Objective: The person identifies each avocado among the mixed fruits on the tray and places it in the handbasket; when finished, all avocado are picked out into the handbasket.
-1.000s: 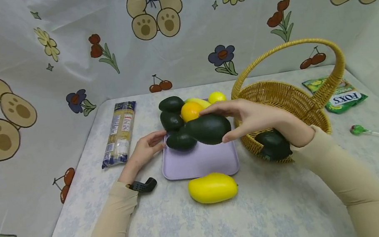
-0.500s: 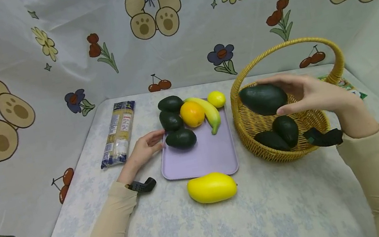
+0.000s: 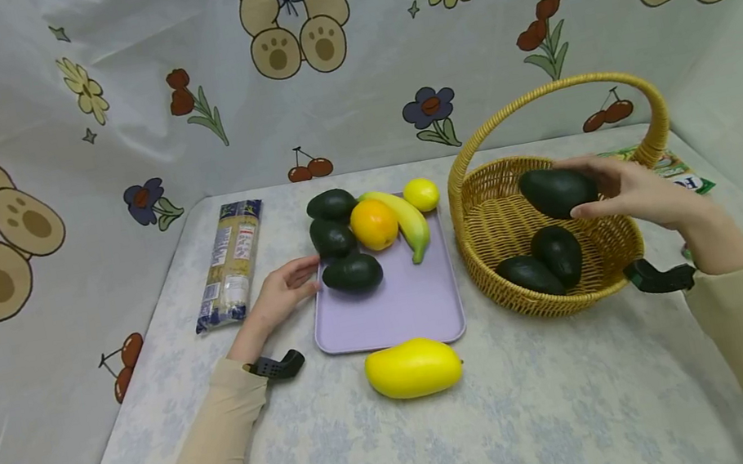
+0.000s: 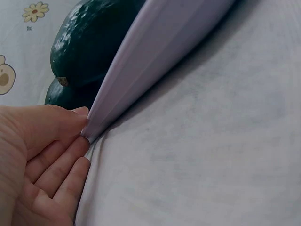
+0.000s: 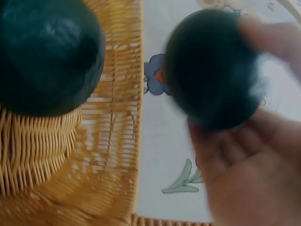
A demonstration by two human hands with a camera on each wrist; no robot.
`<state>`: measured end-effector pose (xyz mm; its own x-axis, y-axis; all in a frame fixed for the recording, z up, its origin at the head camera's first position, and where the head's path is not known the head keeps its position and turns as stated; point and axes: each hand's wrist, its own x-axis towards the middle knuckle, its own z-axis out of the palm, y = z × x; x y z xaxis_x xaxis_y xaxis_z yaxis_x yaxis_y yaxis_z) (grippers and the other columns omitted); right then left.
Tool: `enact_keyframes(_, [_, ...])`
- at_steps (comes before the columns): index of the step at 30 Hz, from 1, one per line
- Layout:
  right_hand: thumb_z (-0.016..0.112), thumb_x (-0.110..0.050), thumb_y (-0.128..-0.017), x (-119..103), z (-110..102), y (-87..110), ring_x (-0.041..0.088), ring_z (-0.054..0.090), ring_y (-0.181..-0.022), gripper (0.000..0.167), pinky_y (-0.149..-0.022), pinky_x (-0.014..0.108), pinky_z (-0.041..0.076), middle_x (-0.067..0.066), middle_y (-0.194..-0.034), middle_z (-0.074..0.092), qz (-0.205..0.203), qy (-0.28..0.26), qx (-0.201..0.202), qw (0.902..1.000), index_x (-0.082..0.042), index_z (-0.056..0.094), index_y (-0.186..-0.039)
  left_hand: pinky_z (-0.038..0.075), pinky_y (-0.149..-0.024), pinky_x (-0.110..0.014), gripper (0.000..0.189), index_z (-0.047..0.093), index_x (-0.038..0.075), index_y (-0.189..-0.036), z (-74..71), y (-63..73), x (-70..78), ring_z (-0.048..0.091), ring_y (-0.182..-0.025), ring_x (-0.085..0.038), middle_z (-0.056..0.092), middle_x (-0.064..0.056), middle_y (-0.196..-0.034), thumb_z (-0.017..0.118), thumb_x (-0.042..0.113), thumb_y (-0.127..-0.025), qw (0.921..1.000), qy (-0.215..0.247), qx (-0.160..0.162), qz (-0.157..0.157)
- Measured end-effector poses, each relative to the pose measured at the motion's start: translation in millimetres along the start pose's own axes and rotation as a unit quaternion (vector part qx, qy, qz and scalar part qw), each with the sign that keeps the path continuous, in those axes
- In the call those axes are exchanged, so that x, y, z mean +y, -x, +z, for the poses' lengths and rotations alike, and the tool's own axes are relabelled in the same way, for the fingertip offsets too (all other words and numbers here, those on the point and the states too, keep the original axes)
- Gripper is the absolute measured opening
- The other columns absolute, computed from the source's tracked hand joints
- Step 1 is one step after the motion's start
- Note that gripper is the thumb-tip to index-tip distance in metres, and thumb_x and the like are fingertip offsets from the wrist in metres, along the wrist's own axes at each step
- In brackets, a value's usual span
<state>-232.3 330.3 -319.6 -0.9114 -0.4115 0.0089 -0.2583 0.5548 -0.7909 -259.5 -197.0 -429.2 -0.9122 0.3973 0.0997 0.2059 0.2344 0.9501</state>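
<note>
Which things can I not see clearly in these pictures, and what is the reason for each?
Head view: the green packet, partly hidden by the basket handle and right hand.
Head view: fine print on the long packet, too small.
Left wrist view: upper avocado, cut off by the top edge, partly hidden by the tray.
Right wrist view: held avocado, blurred.
</note>
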Motion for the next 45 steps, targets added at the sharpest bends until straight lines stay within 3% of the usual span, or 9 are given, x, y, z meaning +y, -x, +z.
enact_keyframes(8, [0.067,-0.012,-0.089,18,3,-8.0,0.013,0.054,-0.099,0.062,-0.074,0.022,0.050,0.010,-0.128,0.047,0.032,0.018,-0.004,0.9993,-0.013,0.037,-0.143,0.039,-0.105,-0.038,0.050,0.047,-0.006,-0.134,-2.8,-6.1,-24.2,0.045,-0.125,-0.034,0.049,-0.023,-0.134,0.065,-0.002,-0.087,0.9999,-0.004,0.012,-0.003])
enact_keyframes(16, [0.066,-0.016,-0.089,21,4,-16.8,0.015,0.055,-0.098,0.061,-0.076,0.029,0.051,0.012,-0.128,0.048,0.044,0.021,-0.016,0.9987,-0.012,0.036,-0.143,0.040,-0.104,-0.038,0.049,0.048,-0.006,-0.133,-2.9,-4.5,-23.7,0.046,-0.124,-0.034,0.049,-0.022,-0.134,0.065,-0.001,-0.087,0.9999,-0.008,0.013,0.004])
enact_keyframes(22, [0.066,-0.022,-0.090,10,0,-30.9,0.015,0.052,-0.106,0.065,-0.079,0.024,0.049,0.010,-0.132,0.047,0.056,0.032,-0.034,0.9973,-0.016,0.032,-0.145,0.039,-0.104,-0.039,0.049,0.046,-0.009,-0.133,-2.4,-2.0,-16.1,0.045,-0.124,-0.036,0.047,-0.025,-0.135,0.064,-0.003,-0.087,0.9999,0.003,0.009,0.003])
enact_keyframes(28, [0.068,-0.026,-0.088,7,4,-49.2,0.020,0.048,-0.113,0.063,-0.086,0.029,0.046,0.005,-0.135,0.045,0.054,0.033,-0.056,0.9965,-0.020,0.037,-0.143,0.040,-0.104,-0.038,0.049,0.047,-0.008,-0.133,-3.1,-4.1,-24.3,0.046,-0.124,-0.035,0.048,-0.023,-0.135,0.065,-0.002,-0.088,0.9999,-0.001,0.011,0.009])
enact_keyframes(36, [0.070,-0.016,-0.086,9,18,-71.6,0.024,0.051,-0.107,0.062,-0.085,0.035,0.048,0.009,-0.134,0.045,0.027,0.015,-0.125,0.9917,-0.014,0.041,-0.141,0.039,-0.104,-0.039,0.049,0.047,-0.008,-0.133,-2.5,-5.2,-22.7,0.045,-0.124,-0.036,0.048,-0.024,-0.135,0.065,-0.003,-0.087,0.9999,0.008,0.012,-0.002])
enact_keyframes(41, [0.071,-0.012,-0.084,13,30,-84.5,0.027,0.050,-0.109,0.064,-0.089,0.035,0.047,0.014,-0.133,0.045,0.002,0.002,-0.205,0.9787,-0.007,0.041,-0.140,0.037,-0.105,-0.045,0.049,0.044,-0.013,-0.132,-1.1,-3.5,-12.9,0.042,-0.125,-0.041,0.045,-0.028,-0.135,0.062,-0.007,-0.087,0.9998,0.015,0.006,-0.007])
enact_keyframes(45, [0.072,-0.011,-0.083,14,37,-88.6,0.029,0.046,-0.113,0.067,-0.092,0.034,0.047,0.016,-0.135,0.044,0.018,-0.016,-0.251,0.9676,-0.005,0.039,-0.140,0.034,-0.105,-0.050,0.050,0.041,-0.017,-0.131,0.1,1.4,1.4,0.039,-0.125,-0.046,0.042,-0.032,-0.135,0.061,-0.010,-0.086,0.9998,0.019,-0.001,-0.003])
